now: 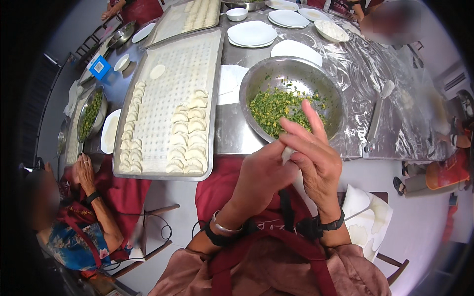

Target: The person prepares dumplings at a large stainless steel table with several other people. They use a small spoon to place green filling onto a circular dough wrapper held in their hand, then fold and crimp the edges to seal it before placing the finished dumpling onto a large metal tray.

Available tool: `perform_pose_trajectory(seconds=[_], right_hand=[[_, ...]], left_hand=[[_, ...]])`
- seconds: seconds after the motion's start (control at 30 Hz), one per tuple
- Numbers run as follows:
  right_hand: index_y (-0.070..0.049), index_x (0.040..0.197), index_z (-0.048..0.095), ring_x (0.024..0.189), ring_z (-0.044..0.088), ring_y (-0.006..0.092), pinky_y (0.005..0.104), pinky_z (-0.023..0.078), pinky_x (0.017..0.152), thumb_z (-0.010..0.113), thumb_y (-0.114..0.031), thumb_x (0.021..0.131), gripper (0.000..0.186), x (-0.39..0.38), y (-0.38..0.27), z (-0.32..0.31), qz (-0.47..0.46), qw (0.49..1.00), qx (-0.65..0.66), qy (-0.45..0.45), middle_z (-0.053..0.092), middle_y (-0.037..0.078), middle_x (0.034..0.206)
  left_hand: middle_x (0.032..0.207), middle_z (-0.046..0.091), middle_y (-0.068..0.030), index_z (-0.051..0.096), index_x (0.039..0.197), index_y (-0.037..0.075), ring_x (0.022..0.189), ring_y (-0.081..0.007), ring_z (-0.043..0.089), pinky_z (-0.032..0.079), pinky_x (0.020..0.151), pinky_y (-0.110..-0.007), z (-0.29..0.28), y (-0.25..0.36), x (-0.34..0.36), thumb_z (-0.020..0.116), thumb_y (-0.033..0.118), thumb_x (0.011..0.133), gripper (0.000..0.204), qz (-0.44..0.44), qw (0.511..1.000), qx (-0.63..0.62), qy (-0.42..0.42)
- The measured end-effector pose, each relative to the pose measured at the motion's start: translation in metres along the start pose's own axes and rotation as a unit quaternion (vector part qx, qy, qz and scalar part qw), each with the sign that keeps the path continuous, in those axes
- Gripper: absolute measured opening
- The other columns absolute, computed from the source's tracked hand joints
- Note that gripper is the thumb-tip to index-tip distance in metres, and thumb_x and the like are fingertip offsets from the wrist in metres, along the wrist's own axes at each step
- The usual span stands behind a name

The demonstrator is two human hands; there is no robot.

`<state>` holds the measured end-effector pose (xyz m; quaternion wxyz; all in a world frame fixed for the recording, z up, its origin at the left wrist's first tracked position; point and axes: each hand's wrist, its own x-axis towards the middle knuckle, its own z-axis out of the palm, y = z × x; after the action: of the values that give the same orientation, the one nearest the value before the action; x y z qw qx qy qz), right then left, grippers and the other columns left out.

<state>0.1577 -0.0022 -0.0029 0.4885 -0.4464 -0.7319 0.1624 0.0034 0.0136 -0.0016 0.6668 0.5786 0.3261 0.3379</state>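
Observation:
Between my two hands, just in front of the metal bowl, is a small dumpling (pixel 287 155), pale and mostly hidden by fingers. My left hand (pixel 264 180) closes round it from the left. My right hand (pixel 318 165) pinches it with the thumb, while some of its fingers stretch up over the bowl's near rim. Chopped green and yellow filling (pixel 276 109) lies in the wide steel bowl (pixel 326 79). To the left stands a perforated tray (pixel 170 89) with rows of finished dumplings (pixel 190 130) and one flat round wrapper (pixel 157 72).
White plates (pixel 253 33) and a plate of flour (pixel 332 30) stand beyond the bowl. A long-handled utensil (pixel 377 116) lies on the floury tabletop (pixel 353 118) at right. At left, a co-worker's hand (pixel 85 172) is near another bowl of filling (pixel 91 116). A covered chair (pixel 368 217) stands at lower right.

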Motion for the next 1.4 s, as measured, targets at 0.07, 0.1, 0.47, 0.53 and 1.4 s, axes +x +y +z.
perform_pose_trajectory(seconds=[0.07, 0.1, 0.47, 0.53, 1.4], right_hand=[[-0.003, 0.118, 0.064, 0.136, 0.033, 0.0398, 0.0478, 0.031, 0.107, 0.059, -0.032, 0.088, 0.041, 0.007, -0.004, 0.005, 0.019, 0.998, 0.032, 0.049, 0.057, 0.016, 0.129], [-0.003, 0.118, 0.064, 0.136, 0.033, 0.0398, 0.0478, 0.031, 0.107, 0.059, -0.032, 0.088, 0.041, 0.009, -0.007, 0.008, 0.014, 0.998, 0.03, 0.048, 0.057, 0.016, 0.129], [-0.003, 0.118, 0.063, 0.135, 0.034, 0.0406, 0.0503, 0.026, 0.109, 0.05, -0.039, 0.093, 0.046, 0.013, -0.007, 0.004, -0.003, 0.997, -0.071, 0.035, 0.058, 0.016, 0.127], [-0.003, 0.119, 0.062, 0.135, 0.034, 0.0408, 0.0504, 0.026, 0.109, 0.05, -0.041, 0.093, 0.048, 0.015, -0.007, 0.005, 0.006, 0.996, -0.053, 0.067, 0.058, 0.016, 0.128], [0.001, 0.088, 0.07, 0.115, 0.057, 0.0344, 0.0473, 0.035, 0.107, 0.07, 0.002, 0.076, 0.012, -0.004, 0.001, 0.006, 0.047, 0.973, 0.114, 0.195, 0.071, 0.013, 0.095]], left_hand=[[0.124, 0.054, -0.0107, 0.041, 0.133, -0.008, 0.113, -0.0153, 0.052, 0.042, 0.095, -0.03, 0.0, 0.001, 0.002, 0.053, 0.016, 0.095, 0.048, 0.022, 1.0, -0.019, 0.008], [0.124, 0.054, -0.0114, 0.039, 0.134, -0.009, 0.113, -0.0165, 0.052, 0.042, 0.096, -0.031, 0.0, 0.0, 0.004, 0.051, 0.021, 0.096, 0.05, 0.045, 0.998, -0.036, 0.017], [0.121, 0.053, -0.0088, 0.038, 0.134, -0.006, 0.114, -0.0154, 0.051, 0.041, 0.099, -0.034, 0.004, -0.014, 0.007, 0.045, 0.023, 0.099, 0.046, 0.003, 0.899, -0.435, -0.06], [0.123, 0.052, -0.0095, 0.034, 0.137, -0.006, 0.115, -0.0164, 0.051, 0.041, 0.1, -0.035, 0.003, -0.01, 0.009, 0.047, 0.023, 0.098, 0.051, -0.007, 0.889, -0.451, -0.072], [0.142, 0.036, -0.0187, 0.02, 0.143, -0.01, 0.133, -0.0251, 0.037, 0.024, 0.115, -0.04, 0.011, -0.018, 0.013, 0.052, 0.019, 0.095, 0.064, 0.012, 0.858, -0.507, -0.087]])
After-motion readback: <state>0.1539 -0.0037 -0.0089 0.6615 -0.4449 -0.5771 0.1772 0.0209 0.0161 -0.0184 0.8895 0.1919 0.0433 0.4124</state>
